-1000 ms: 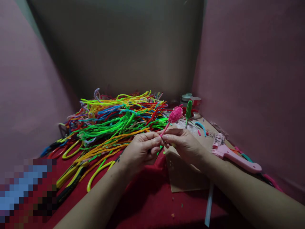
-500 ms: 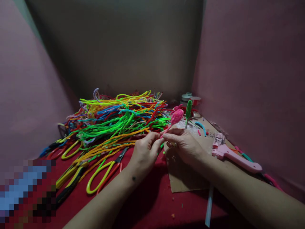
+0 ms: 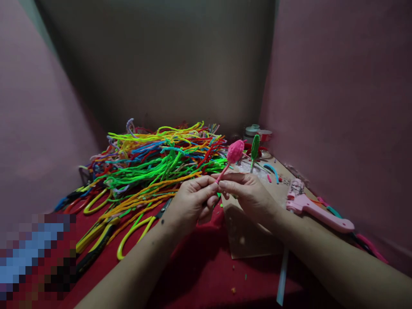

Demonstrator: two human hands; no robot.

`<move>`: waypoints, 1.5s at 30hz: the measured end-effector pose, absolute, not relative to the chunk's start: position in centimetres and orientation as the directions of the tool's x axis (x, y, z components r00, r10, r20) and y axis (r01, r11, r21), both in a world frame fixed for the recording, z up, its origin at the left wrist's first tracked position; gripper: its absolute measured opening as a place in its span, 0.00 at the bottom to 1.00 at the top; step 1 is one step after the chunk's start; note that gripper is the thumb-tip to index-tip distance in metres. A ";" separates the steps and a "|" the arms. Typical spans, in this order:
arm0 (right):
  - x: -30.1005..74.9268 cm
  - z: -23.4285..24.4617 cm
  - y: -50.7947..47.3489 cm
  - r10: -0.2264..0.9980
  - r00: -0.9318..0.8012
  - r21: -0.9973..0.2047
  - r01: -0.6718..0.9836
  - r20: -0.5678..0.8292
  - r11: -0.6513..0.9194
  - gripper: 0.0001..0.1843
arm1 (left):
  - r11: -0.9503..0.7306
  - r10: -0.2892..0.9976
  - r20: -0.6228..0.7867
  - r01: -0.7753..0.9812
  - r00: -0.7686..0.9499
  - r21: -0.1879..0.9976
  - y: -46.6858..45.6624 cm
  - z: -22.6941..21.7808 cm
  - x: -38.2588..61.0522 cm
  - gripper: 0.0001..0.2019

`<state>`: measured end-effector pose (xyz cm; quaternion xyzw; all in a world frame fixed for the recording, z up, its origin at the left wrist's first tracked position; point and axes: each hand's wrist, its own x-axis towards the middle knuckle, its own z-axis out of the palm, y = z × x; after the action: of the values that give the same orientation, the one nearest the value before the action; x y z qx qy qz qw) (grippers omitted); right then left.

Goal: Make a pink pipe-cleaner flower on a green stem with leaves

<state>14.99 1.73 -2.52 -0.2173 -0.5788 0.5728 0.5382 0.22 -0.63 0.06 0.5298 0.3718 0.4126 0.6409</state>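
A pink pipe-cleaner flower (image 3: 236, 151) with a rounded, bud-like head and thin pink stem points up and to the right between my hands. My left hand (image 3: 198, 196) is closed, its thumb and fingers pinching the lower stem. Right beside it, my right hand (image 3: 246, 191) also pinches the stem, the fingertips of both hands touching or nearly so. The stem's lower end is hidden by my fingers. Just behind my right hand stands a green leaf-shaped pipe-cleaner piece (image 3: 255, 148) on a thin stem.
A large heap of coloured pipe cleaners (image 3: 148, 167) lies at the back left. Yellow-and-red scissors (image 3: 124, 240) and yellow-black pliers (image 3: 96, 249) rest on the red cloth (image 3: 193, 274). A pink glue gun (image 3: 318, 212) with a glue stick lies right, by a cardboard sheet (image 3: 254, 240).
The flower head has shifted slightly left and tilted more upright. My left hand has moved a little left and turned, with its fingers now showing beneath the stem.
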 end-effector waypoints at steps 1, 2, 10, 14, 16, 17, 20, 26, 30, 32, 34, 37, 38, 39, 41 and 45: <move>15.0 -2.6 1.8 0.865 -0.337 -0.895 -0.379 0.371 0.237 0.05 | 0.141 0.905 -0.055 -0.176 0.421 0.974 -0.6 0.1 0.0 0.08; 15.0 -2.6 1.9 0.865 -0.347 -0.893 -0.396 0.363 0.215 0.04 | 0.179 0.888 -0.064 -0.214 0.456 0.960 -0.5 0.0 -0.1 0.07; 14.9 -2.9 2.2 0.860 -0.434 -0.881 -0.472 0.269 0.038 0.04 | 0.345 0.792 -0.104 -0.300 0.601 0.890 0.5 -0.8 -1.0 0.06; 15.0 -3.2 2.4 0.893 -0.421 -0.867 -0.491 0.156 -0.080 0.05 | 0.237 0.856 -0.103 -0.209 0.506 0.949 0.1 -0.5 -0.5 0.08; 15.0 -3.3 2.4 0.914 -0.391 -0.859 -0.498 0.103 -0.116 0.04 | 0.130 0.904 -0.081 -0.088 0.420 0.988 -0.2 -0.3 -0.1 0.10; 14.9 -3.4 2.4 0.921 -0.380 -0.859 -0.497 0.088 -0.123 0.05 | 0.069 0.925 -0.064 0.000 0.374 0.998 -0.3 -0.2 0.1 0.11; 14.8 -3.7 2.5 0.929 -0.361 -0.870 -0.480 0.081 -0.111 0.06 | -0.178 0.965 0.104 0.310 0.241 0.934 -0.4 -0.5 0.5 0.11; 14.6 -3.6 2.3 0.928 -0.333 -0.881 -0.473 0.168 -0.010 0.06 | -0.508 0.827 0.517 0.691 0.223 0.514 -0.4 -1.9 0.4 0.06; 14.6 -3.2 1.9 0.927 -0.320 -0.884 -0.466 0.194 0.025 0.04 | -0.539 0.803 0.550 0.673 0.229 0.507 -0.4 -2.1 0.5 0.07; 14.5 -3.1 1.8 0.932 -0.305 -0.888 -0.459 0.197 0.037 0.04 | -0.551 0.800 0.562 0.628 0.210 0.550 -0.5 -2.0 0.5 0.07; 14.5 -3.0 1.8 0.931 -0.283 -0.890 -0.449 0.230 0.084 0.05 | -0.549 0.807 0.562 0.583 0.182 0.599 -0.7 -1.8 0.6 0.07; 14.4 -2.8 1.6 0.921 -0.224 -0.880 -0.432 0.320 0.200 0.11 | -0.511 0.842 0.523 0.502 0.130 0.698 -1.0 -1.5 0.6 0.06; 14.4 -2.7 1.6 0.913 -0.201 -0.866 -0.438 0.355 0.240 0.13 | -0.490 0.859 0.499 0.465 0.114 0.738 -1.1 -1.4 0.7 0.05; 14.3 -2.6 1.5 0.902 -0.180 -0.849 -0.448 0.392 0.280 0.15 | -0.466 0.876 0.471 0.424 0.101 0.777 -1.2 -1.3 0.7 0.06; 14.3 -2.5 1.4 0.872 -0.152 -0.815 -0.458 0.466 0.356 0.18 | -0.419 0.905 0.418 0.344 0.081 0.840 -1.3 -1.2 0.7 0.06; 14.4 -2.5 1.3 0.817 -0.159 -0.810 -0.330 0.554 0.485 0.19 | -0.359 0.933 0.354 0.254 0.064 0.898 -1.3 -0.9 0.9 0.06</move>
<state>14.43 1.25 -2.48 -0.2023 -0.6025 0.4655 0.6160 0.91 -1.31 -0.86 0.6486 0.4574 0.5085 0.3338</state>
